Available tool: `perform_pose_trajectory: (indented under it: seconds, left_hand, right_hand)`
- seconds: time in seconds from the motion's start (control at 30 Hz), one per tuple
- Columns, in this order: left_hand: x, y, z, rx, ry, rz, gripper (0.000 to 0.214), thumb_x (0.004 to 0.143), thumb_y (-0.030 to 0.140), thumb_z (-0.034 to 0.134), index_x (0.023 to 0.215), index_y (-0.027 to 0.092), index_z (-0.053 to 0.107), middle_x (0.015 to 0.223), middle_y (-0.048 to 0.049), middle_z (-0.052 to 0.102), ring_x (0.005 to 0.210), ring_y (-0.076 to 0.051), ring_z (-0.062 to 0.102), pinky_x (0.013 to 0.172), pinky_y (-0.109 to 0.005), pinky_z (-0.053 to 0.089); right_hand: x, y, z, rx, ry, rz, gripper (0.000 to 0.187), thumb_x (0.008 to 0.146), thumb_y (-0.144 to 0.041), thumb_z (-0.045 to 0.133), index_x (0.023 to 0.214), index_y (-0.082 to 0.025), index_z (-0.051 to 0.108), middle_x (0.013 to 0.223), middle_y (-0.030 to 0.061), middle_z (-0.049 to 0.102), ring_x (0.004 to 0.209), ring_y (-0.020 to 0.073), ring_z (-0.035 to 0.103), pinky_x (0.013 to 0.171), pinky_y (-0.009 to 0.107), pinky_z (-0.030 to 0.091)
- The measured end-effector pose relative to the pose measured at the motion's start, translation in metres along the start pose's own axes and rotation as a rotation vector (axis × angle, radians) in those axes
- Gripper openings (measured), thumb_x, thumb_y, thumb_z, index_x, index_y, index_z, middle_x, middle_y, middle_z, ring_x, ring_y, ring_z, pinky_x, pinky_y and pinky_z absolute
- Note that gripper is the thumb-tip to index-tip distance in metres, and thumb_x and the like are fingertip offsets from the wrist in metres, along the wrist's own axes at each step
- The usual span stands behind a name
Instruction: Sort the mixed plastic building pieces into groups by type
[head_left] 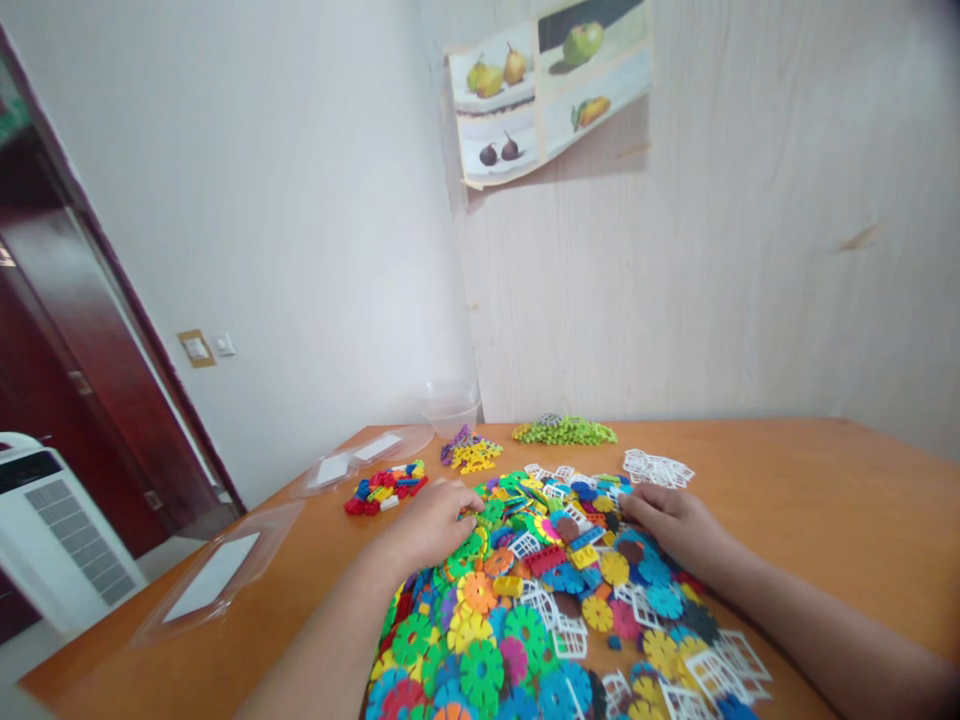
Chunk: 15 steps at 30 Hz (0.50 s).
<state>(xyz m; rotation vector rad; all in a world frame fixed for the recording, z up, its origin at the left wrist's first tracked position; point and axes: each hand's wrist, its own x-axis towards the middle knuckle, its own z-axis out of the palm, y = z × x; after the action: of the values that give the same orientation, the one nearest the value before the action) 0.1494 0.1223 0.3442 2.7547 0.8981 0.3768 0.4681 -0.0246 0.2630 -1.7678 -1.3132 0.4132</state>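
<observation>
A big heap of coloured plastic building pieces (pixel 555 600) lies on the orange wooden table (pixel 825 500): flat snowflake discs, small bricks and white window frames. My left hand (pixel 431 520) rests palm down on the heap's left edge, fingers curled onto green and yellow pieces. My right hand (pixel 671 522) lies on the heap's right edge with its fingers bent over the pieces. What either hand grips is hidden under the fingers.
Sorted small piles sit behind the heap: red and blue bricks (pixel 384 487), purple and yellow pieces (pixel 471 450), green pieces (pixel 564 431), white frames (pixel 656 467). Clear plastic lids (pixel 214 575) and a clear tub (pixel 450 405) lie at the left. A white appliance (pixel 52 530) stands beyond the table.
</observation>
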Motion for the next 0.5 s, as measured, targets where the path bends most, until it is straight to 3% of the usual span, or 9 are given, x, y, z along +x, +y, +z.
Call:
perform_pose_trajectory:
  seconds: [0.37, 0.5]
  left_hand:
    - [0.001, -0.01, 0.007, -0.052, 0.045, 0.048, 0.012, 0.079, 0.032, 0.062, 0.083, 0.024, 0.07, 0.092, -0.0025, 0.07, 0.094, -0.021, 0.061, 0.084, -0.029, 0.045]
    - [0.003, -0.019, 0.002, -0.141, 0.14, -0.012, 0.016, 0.08, 0.033, 0.061, 0.089, 0.023, 0.07, 0.097, -0.0024, 0.071, 0.095, -0.02, 0.062, 0.082, -0.028, 0.046]
  right_hand:
    - [0.0, 0.001, -0.001, 0.007, -0.048, -0.007, 0.044, 0.086, -0.061, 0.048, 0.067, -0.022, 0.058, 0.065, 0.0008, 0.061, 0.067, 0.0208, 0.059, 0.058, 0.029, 0.045]
    - [0.001, 0.003, -0.002, -0.038, -0.06, -0.008, 0.044, 0.086, -0.061, 0.047, 0.069, -0.022, 0.061, 0.069, 0.0011, 0.064, 0.071, 0.0223, 0.06, 0.062, 0.03, 0.046]
